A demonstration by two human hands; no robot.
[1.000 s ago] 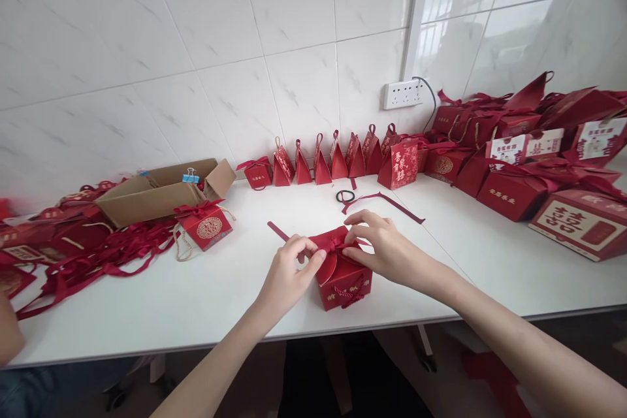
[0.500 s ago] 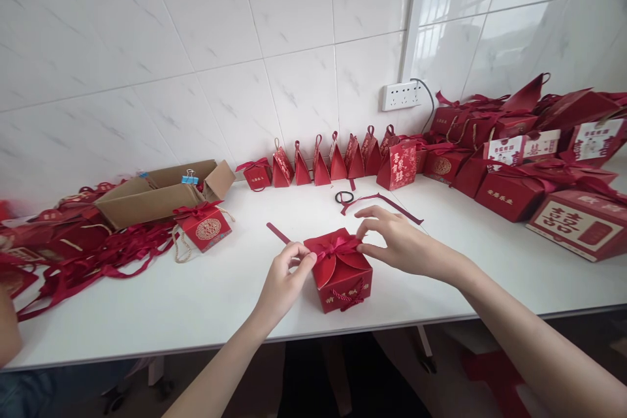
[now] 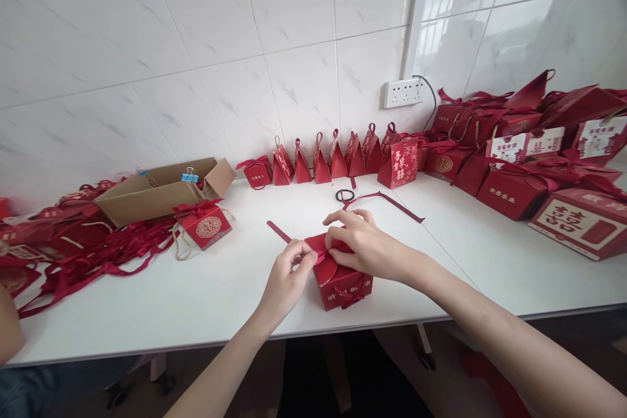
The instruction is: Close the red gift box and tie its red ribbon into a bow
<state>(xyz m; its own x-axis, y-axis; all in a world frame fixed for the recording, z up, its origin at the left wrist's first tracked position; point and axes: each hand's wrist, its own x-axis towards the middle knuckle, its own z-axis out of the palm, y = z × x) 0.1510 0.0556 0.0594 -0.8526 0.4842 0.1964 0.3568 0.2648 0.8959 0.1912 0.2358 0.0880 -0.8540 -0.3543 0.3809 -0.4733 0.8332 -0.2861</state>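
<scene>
Both hands at a closed red box

Left hand (image 3: pixel 287 276) and right hand (image 3: pixel 361 245) fingers pinch the ribbon (image 3: pixel 319 251) atop the box (image 3: pixel 343 281) on the tabletop (image 3: pixel 196 300); contents hidden.

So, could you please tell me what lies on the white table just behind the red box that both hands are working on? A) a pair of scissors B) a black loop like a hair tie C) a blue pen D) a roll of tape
B: a small black loop lies flat on the table behind the red box, beside a loose red ribbon strip; both the left hand and the right hand are on the box's ribbon.
</scene>
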